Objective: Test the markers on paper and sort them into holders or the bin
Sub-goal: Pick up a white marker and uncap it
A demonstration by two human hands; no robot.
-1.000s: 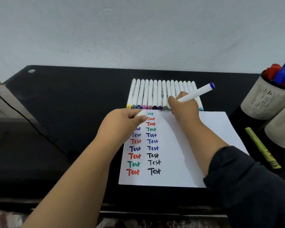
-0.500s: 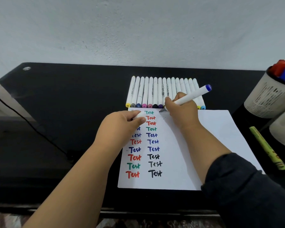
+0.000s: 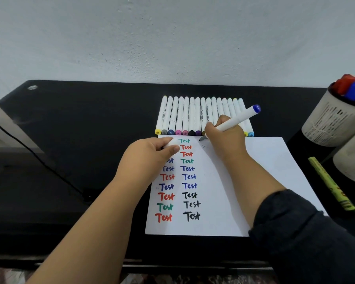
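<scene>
My right hand (image 3: 223, 138) grips a white marker (image 3: 237, 118) with a blue end cap, its dark tip touching the top of the white paper (image 3: 264, 171) right of the upper "Test" words. My left hand (image 3: 152, 154) rests on the paper's upper left and holds the marker's white cap (image 3: 172, 142) in its fingers. A row of several white markers (image 3: 184, 117) lies side by side just behind the paper. Two columns of coloured "Test" words fill the paper's left half. Faint specks show near the tip.
Two pale mesh holders stand at the right, the rear holder (image 3: 332, 124) with red and blue markers, the nearer holder (image 3: 353, 162) partly cut off. A yellow-green marker (image 3: 330, 184) lies beside the paper. A black cable (image 3: 39, 158) crosses the black table (image 3: 80, 119) at left.
My right hand lowered the marker tip from above the row of markers down onto the top of the paper. My left hand stayed put with the cap.
</scene>
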